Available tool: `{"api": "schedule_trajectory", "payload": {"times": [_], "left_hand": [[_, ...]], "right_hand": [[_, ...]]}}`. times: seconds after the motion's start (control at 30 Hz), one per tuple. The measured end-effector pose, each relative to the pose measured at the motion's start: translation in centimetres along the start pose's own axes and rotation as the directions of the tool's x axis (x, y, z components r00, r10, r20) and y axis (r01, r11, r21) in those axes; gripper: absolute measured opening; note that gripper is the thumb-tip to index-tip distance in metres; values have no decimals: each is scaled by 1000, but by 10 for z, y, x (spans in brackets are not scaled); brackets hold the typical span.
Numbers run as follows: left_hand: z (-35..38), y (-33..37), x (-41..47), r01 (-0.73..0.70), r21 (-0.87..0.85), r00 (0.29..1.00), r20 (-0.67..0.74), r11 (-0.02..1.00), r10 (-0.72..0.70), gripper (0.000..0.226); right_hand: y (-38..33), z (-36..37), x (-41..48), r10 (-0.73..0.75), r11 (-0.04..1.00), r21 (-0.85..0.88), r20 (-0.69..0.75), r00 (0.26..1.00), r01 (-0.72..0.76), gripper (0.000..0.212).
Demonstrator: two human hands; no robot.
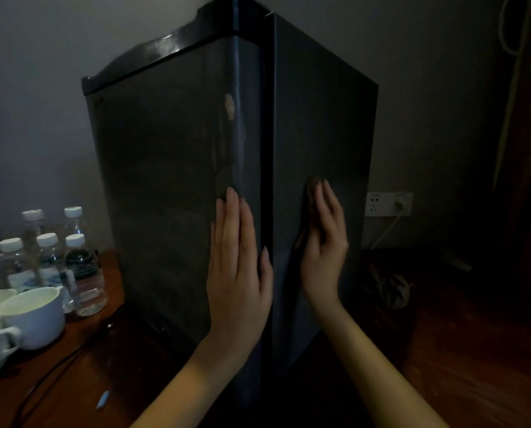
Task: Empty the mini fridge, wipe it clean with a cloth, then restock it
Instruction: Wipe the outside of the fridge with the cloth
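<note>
A dark grey mini fridge (171, 168) stands on a wooden surface, one corner turned toward me, its door shut. My left hand (238, 270) lies flat on the door face near that corner, fingers straight and pointing up. My right hand (324, 242) presses flat against the fridge's side panel (319, 118), fingers straight. Neither hand holds anything. Several small water bottles (82, 273) with white caps stand to the left of the fridge. No cloth is in view.
White cups (34, 316) sit at the left front edge of the wooden table (103, 366). A dark cable (51, 375) runs across it beside a small light-blue object (103, 399). A wall socket (389, 204) with a plugged cord is behind right. A bundled thing (390, 290) lies on the right.
</note>
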State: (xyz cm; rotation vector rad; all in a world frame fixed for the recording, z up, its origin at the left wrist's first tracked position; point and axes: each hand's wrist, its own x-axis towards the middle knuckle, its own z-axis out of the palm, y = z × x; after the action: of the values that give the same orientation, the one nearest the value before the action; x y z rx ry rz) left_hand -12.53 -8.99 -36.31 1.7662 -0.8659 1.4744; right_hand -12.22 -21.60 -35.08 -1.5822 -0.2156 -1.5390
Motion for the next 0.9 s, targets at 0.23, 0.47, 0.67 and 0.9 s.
{"api": "schedule_trajectory", "payload": {"times": [0.23, 0.47, 0.67, 0.9], "left_hand": [[2, -2, -1, 3, -26, 1000, -4, 1000, -3, 79], [2, -1, -2, 12, 5, 1000, 1, 1000, -12, 74], [3, -2, -3, 5, 1, 1000, -8, 1000, -5, 73], [3, -1, -2, -5, -5, 1000, -13, 1000, 5, 70]], "right_hand": [[-32, 12, -49, -148, 989, 29, 169, 974, 145, 50], [21, -6, 0, 27, 999, -20, 29, 999, -27, 61], [-2, -8, -60, -27, 999, -27, 219, 975, 33, 60], [30, -9, 30, -80, 996, -36, 101, 992, 84, 63]]}}
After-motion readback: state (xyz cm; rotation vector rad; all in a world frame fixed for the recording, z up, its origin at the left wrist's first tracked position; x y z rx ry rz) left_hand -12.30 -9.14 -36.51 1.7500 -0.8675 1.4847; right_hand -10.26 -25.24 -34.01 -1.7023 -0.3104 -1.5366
